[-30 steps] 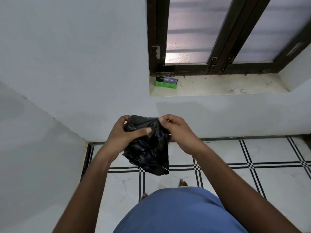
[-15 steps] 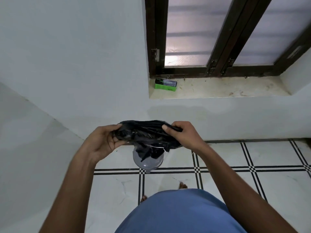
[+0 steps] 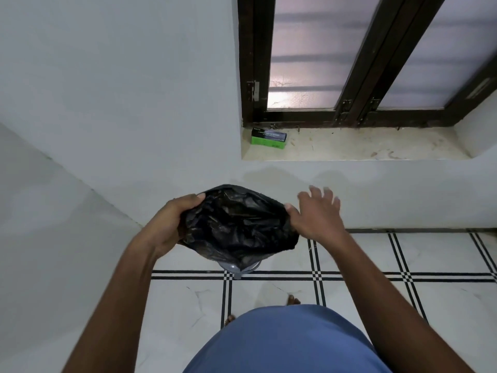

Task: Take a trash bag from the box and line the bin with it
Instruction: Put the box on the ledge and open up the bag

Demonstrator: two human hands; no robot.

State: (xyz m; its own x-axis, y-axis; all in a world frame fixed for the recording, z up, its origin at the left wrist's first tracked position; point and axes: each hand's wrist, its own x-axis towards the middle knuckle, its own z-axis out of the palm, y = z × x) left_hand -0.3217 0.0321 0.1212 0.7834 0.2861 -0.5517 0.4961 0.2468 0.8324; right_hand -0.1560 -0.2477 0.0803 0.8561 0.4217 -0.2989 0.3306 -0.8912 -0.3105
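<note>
A crumpled black trash bag [image 3: 239, 224] hangs spread open at chest height in front of me. My left hand [image 3: 166, 224] grips its left rim, with the thumb over the edge. My right hand [image 3: 317, 214] is at the bag's right rim; only the thumb touches the plastic, and the fingers are splayed and blurred. Below the bag a small part of the grey bin [image 3: 236, 269] shows on the floor, and the rest is hidden by the bag. The green trash bag box [image 3: 269, 137] lies on the left end of the window sill.
White walls meet in a corner at the left. The stone window sill [image 3: 363, 149] sits under a dark-framed window [image 3: 349, 63]. The floor [image 3: 376, 265] is white tile with black lines. My bare feet stand just behind the bin.
The bag's mouth has been pulled wider and now hangs over the bin. My right hand's fingers have let go and spread out, leaving the thumb at the rim. The left hand keeps its grip.
</note>
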